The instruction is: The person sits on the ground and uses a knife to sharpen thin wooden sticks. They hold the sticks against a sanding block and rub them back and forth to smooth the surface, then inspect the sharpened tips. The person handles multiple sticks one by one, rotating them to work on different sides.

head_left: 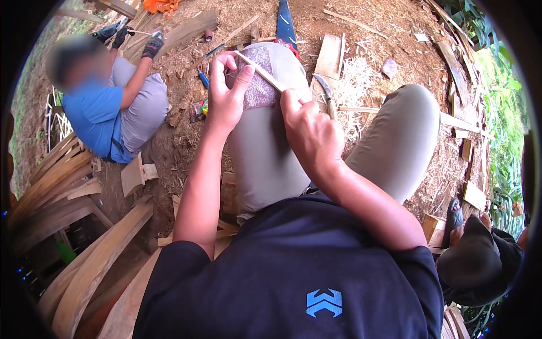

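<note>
Where shavings (pixel 357 79) litter the ground (pixel 398 22), loose scraps could slip underfoot, should a foot shift.

Co-worker (pixel 99 116): one, blue shirt, far left, well apart; no evident hazard to the work.

Trouser leg (pixel 262 152): left, grey, knee raised as support; any sway would likely unsteady the work.

Handsaw (pixel 285 25): one, blue blade, red handle, just beyond the knee; a leg straightened carelessly could push against it.

Speckled sheet (pixel 258 97): purplish, over the knee, below the wooden stick (pixel 261 73); fixing not visible. If merely laid on, it could slide under pressure.

Left hand (pixel 227 96): thumb and forefinger narrow, holding the stick's far end; a weak pinch would let that end swing.

Right hand (pixel 315 133): fingers curled closely about the near end; whether they enclose anything more, cannot tell. Too hard a push could drive the piece toward the left thumb.

Curved knife (pixel 324 86): dark blade, right of the knee; a straying right hand could meet its edge.

Wooden stick: pale, slender, slanting far left to near right; thinness the likeliest cause of a snap.
</note>
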{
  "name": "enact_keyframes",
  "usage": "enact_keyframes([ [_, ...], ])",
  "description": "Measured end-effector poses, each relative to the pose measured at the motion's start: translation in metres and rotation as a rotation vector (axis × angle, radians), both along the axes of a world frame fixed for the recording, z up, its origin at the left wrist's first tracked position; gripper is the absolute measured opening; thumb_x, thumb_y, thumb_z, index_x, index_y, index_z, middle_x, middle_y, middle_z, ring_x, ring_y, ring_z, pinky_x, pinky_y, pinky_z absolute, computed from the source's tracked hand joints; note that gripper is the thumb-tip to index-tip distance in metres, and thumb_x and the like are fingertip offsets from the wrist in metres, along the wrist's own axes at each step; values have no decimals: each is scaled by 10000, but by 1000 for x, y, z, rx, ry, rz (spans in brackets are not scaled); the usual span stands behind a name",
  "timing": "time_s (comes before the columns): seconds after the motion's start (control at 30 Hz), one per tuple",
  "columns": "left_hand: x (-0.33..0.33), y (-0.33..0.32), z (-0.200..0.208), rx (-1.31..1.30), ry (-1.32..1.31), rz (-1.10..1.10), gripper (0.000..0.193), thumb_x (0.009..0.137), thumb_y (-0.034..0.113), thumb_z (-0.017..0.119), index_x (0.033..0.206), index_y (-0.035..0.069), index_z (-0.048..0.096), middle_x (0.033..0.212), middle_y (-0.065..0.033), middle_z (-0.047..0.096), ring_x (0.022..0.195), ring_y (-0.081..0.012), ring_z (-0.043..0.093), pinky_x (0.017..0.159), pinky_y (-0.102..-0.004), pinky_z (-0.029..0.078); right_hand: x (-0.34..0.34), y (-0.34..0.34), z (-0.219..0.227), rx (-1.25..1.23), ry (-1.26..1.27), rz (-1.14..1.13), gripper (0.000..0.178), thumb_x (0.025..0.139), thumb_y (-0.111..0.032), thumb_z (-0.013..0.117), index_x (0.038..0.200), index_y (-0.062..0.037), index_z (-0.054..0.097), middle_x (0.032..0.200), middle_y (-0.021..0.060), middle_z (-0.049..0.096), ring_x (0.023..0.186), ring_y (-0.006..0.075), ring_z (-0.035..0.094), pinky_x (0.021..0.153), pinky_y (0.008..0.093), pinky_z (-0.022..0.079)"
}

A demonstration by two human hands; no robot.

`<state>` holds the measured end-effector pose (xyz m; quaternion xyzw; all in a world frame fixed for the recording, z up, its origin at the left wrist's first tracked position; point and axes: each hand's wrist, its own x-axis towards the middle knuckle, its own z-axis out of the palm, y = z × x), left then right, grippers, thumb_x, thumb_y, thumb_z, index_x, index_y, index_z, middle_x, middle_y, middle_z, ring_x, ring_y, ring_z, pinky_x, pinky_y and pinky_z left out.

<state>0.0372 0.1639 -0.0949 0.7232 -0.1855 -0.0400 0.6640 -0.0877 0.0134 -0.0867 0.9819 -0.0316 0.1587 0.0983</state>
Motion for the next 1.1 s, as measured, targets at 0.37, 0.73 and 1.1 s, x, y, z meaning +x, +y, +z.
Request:
enact_keyframes([
  [0.37,-3,-22,0,129,-202,6,499,924,217,732,1110,55,298,1242,-181,455,1178,-240,469,1055,-410,373,12,-10,12,-91,-44,-77,65,981,-159,514,918,-158,533,563,-30,524,420,64,577,336,247,436],
  [0.73,-2,-16,-2,139,-206,4,540,923,160,728,1206,66,279,1321,-191,434,1240,-231,447,1095,-409,347,-14,-5,26,-79,7,-111,70,981,-155,520,912,-153,529,550,-9,561,424,95,605,334,281,439],
  [1.1,-3,-24,-8,119,-226,44,637,898,177,758,1244,81,232,1327,-228,428,1271,-288,467,1123,-445,332,-8,-22,45,-116,106,-8,98,997,-140,505,909,-148,545,545,2,576,430,102,615,345,273,467],
])
